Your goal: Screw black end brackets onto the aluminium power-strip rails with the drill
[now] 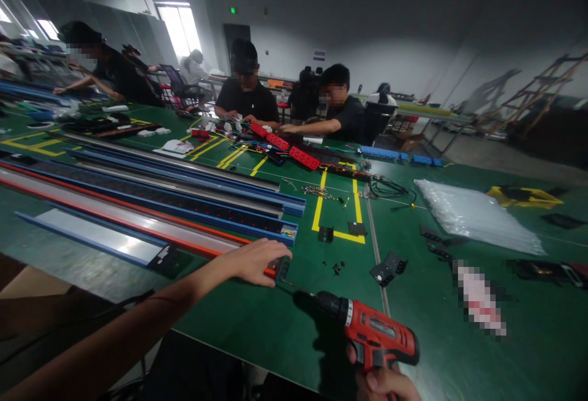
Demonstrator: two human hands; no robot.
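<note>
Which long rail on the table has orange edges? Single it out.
The orange-edged rail, the one with the person's left hand at its end. Its colour sets it apart: the rails directly on either side have blue edges.

On the bench, rails lie to the left of the drill. Just behind it lie screws and a bracket. Wrap lies behind it to the right; farther behind it lie a cable and, leftward, sockets.

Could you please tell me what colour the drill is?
The drill is red and black, best seen in head view.
</note>
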